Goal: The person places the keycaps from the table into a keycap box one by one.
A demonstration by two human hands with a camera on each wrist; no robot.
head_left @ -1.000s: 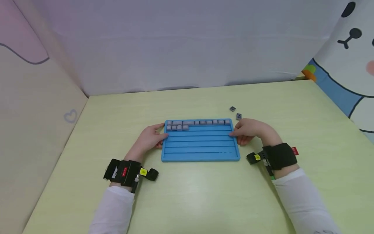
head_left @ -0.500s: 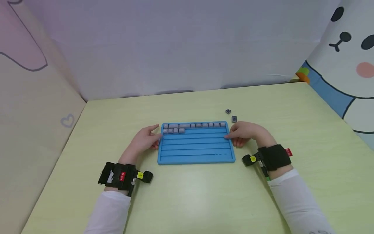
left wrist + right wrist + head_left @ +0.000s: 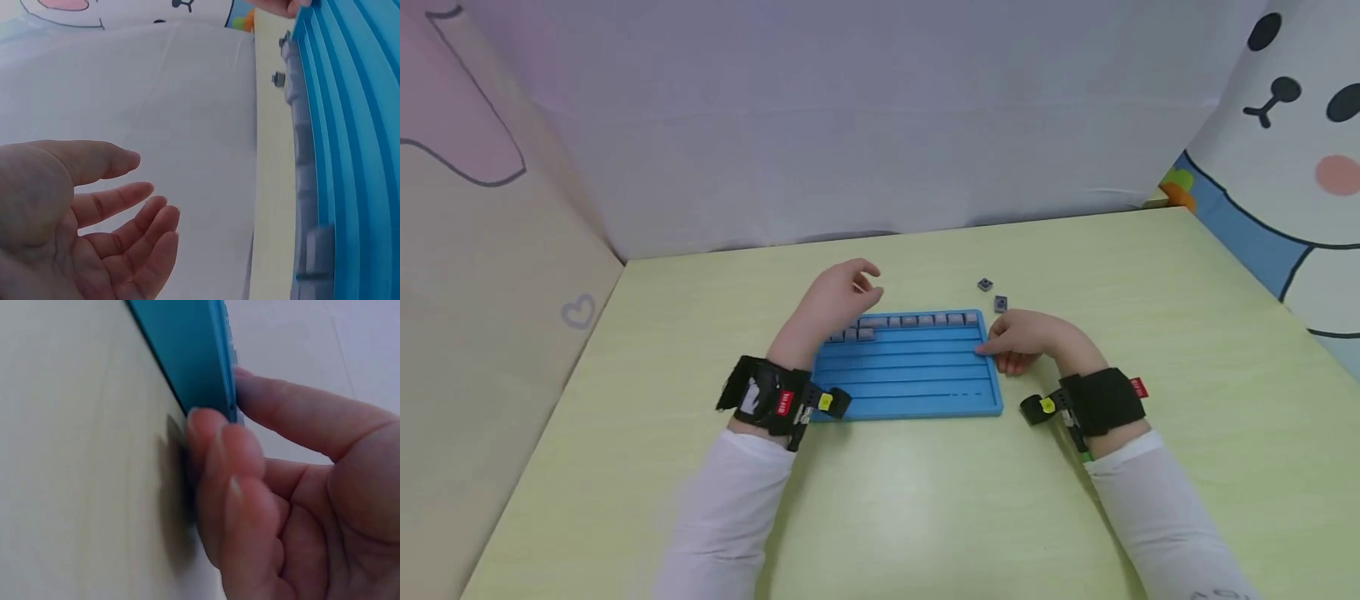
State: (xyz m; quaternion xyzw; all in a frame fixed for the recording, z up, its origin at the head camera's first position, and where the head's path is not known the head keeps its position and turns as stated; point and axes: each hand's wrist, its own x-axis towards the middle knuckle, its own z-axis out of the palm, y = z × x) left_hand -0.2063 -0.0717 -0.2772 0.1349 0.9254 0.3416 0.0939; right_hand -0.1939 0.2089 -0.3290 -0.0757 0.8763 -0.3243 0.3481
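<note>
A blue ridged tray (image 3: 910,379) lies on the table, with grey keycaps (image 3: 916,321) filling its back row and a few in the second row at the left. My left hand (image 3: 831,300) is raised over the tray's back left corner and hides some of those keycaps. In the left wrist view its fingers (image 3: 140,250) are loosely bent and hold nothing. My right hand (image 3: 1028,337) grips the tray's right edge, thumb on top and the other fingers against the side. Two loose keycaps, one farther back (image 3: 985,285) and one nearer (image 3: 1001,304), lie behind the tray's right end.
The pale yellow table (image 3: 895,508) extends on all sides of the tray. A white cloth wall (image 3: 880,125) closes off the back, with printed panels to the left and right. Each wrist wears a black strap (image 3: 1103,402) with a small camera.
My left hand has let go of the tray's left edge and moved up and to the right, over its back left corner. The right hand keeps its grip.
</note>
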